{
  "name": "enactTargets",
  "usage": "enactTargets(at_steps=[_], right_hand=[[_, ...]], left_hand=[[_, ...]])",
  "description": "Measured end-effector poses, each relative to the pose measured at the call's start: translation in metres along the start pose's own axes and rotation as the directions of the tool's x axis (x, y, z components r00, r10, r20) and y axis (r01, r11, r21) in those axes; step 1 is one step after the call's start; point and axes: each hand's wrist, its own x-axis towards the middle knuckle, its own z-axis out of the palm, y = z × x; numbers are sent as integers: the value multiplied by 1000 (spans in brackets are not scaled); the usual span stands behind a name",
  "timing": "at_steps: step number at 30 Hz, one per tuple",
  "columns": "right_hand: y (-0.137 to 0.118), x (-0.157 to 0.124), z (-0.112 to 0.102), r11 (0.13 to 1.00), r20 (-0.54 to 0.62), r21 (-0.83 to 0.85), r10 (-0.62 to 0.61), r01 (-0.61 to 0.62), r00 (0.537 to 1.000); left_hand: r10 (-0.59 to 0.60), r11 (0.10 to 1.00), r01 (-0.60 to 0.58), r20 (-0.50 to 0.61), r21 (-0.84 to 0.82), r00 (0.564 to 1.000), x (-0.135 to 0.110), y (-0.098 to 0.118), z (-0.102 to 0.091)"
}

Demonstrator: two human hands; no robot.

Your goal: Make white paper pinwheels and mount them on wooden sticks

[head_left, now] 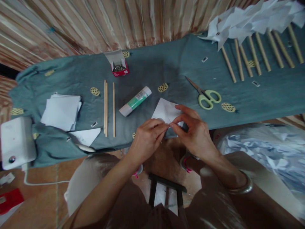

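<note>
A white sheet of paper [162, 107] is between my hands at the near edge of the cloth-covered table. My left hand [149, 136] pinches its near side with thumb and fingers. My right hand [194, 130] meets it there, thumb and index finger closed on the paper, the other fingers curled over its right side. The fingertips almost touch and hide the near part of the sheet. A glue stick [135, 101] with a green label lies just left of the paper. Scissors [206, 97] with green handles lie to the right, blades partly apart.
Several finished paper pinwheels [252, 24] on wooden sticks lie at the back right. Three loose wooden sticks [113, 109] lie left of the glue. Behind them stands an open red box [120, 70] of small metal pieces. Farther left are stacked paper squares [61, 111] and a white device [17, 143].
</note>
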Motion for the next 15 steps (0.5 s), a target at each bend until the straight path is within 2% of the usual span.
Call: enactTargets(at_steps=[15], right_hand=[[0,-1,0,999,-12,-21,-27,27,1000]], left_hand=[[-43,997,47,54,-65,998,7,0,-4]])
